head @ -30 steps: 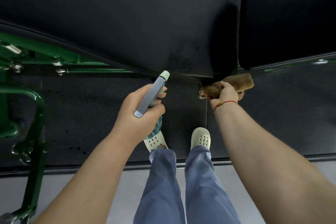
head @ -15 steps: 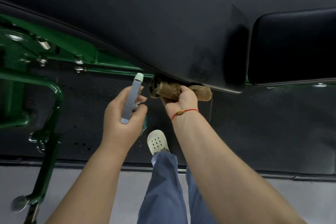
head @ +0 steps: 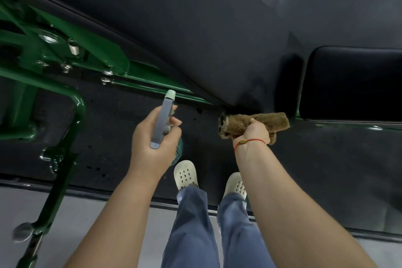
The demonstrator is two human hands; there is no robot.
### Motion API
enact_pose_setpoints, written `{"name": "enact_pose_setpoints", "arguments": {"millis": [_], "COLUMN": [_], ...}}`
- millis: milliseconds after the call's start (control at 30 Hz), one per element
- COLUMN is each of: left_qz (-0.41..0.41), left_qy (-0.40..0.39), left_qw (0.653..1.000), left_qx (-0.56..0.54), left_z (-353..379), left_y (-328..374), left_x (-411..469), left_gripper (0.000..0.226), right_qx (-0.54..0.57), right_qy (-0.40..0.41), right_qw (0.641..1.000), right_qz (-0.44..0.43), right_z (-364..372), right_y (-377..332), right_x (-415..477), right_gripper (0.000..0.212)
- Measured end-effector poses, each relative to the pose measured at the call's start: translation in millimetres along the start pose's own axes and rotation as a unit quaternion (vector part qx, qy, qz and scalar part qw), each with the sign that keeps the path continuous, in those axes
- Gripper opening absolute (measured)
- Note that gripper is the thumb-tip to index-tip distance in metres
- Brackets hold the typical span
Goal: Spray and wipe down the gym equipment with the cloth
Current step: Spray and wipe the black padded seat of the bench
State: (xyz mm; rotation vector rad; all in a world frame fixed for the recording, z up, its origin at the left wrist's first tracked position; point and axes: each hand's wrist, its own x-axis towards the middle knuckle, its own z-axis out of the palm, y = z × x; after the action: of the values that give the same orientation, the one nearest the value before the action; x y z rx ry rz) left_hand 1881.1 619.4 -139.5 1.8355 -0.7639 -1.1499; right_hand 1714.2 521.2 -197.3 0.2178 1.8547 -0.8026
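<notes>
A long black padded bench (head: 195, 35) on a green steel frame (head: 71, 54) fills the upper view, with a second black pad (head: 352, 85) to its right. My left hand (head: 152, 143) grips a spray bottle (head: 163, 122) with a grey-blue trigger and pale green nozzle, pointed toward the bench's near edge. My right hand (head: 253, 131) grips a folded brown cloth (head: 254, 123) pressed against the underside edge of the long pad, near its right end. The bottle's body is mostly hidden behind my fingers.
A green curved frame tube (head: 76, 115) and leg with a silver knob (head: 22, 231) stand at the left. Black rubber flooring (head: 326, 169) lies under the bench, grey floor nearer me. My feet in white clogs (head: 186, 174) stand just below my hands.
The cloth slid left along the pad's edge, then back right toward the pad's end. My left hand with the bottle stayed beside it. The view shifted with my head.
</notes>
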Motion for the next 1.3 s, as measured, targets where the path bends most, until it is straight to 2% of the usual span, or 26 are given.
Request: {"name": "enact_pose_setpoints", "arguments": {"millis": [100, 200, 267, 367, 467, 567, 633, 733, 833, 933, 1067, 1133, 1200, 1300], "left_qz": [-0.006, -0.013, -0.014, -0.004, 0.004, -0.004, -0.002, 0.003, 0.002, -0.001, 0.004, -0.002, -0.02, -0.041], "left_qy": [-0.004, -0.002, -0.006, -0.025, -0.04, -0.057, -0.072, -0.086, -0.097, -0.102, -0.098, -0.097, -0.1, -0.097], "left_qw": [1.0, 1.0, 0.999, 0.999, 0.999, 0.998, 0.997, 0.996, 0.994, 0.993, 0.989, 0.987, 0.985, 0.985], "left_qx": [0.016, 0.026, 0.035, 0.039, 0.03, 0.022, 0.027, 0.03, 0.041, 0.061, 0.109, 0.128, 0.137, 0.138], "left_z": [1, -1, -2, -3, 1, 10, 17, 26, 34, 42, 55, 62, 70, 82], "left_y": [-8, -14, -15, -10, -5, 1, 6, 9, 9, 11, 12, 16, 22, 34], "left_x": [4, 3, 2, 4, 7, 11, 13, 16, 16, 16, 18, 19, 20, 20], "left_gripper": [0.038, 0.034, 0.033, 0.026, 0.025, 0.023, 0.021, 0.023, 0.023, 0.021, 0.016, 0.015, 0.014, 0.019], "right_qx": [-0.031, -0.035, -0.015, -0.01, -0.047, -0.189, -0.297, -0.376, -0.426, -0.433, -0.468, -0.454, -0.444, -0.454], "right_qy": [-0.017, 0.049, 0.008, -0.102, -0.16, -0.111, -0.087, -0.095, -0.04, 0.03, 0.098, 0.126, 0.119, 0.091], "right_qw": [0.999, 0.997, 0.997, 0.986, 0.957, 0.907, 0.862, 0.83, 0.81, 0.823, 0.823, 0.843, 0.855, 0.849], "right_qz": [-0.023, -0.041, -0.071, -0.134, -0.235, -0.36, -0.403, -0.4, -0.4, -0.367, -0.307, -0.26, -0.238, -0.254], "right_z": [7, 26, 34, 32, 21, 12, 8, 3, -6, -16, -30, -36, -39, -41], "right_y": [5, 20, 34, 44, 28, -1, -22, -40, -48, -56, -76, -90, -100, -102], "right_x": [-1, -17, -36, -60, -61, -44, -27, -3, 21, 46, 82, 97, 106, 106], "right_gripper": [0.048, 0.072, 0.08, 0.07, 0.055, 0.042, 0.037, 0.029, 0.033, 0.038, 0.045, 0.046, 0.048, 0.049]}}
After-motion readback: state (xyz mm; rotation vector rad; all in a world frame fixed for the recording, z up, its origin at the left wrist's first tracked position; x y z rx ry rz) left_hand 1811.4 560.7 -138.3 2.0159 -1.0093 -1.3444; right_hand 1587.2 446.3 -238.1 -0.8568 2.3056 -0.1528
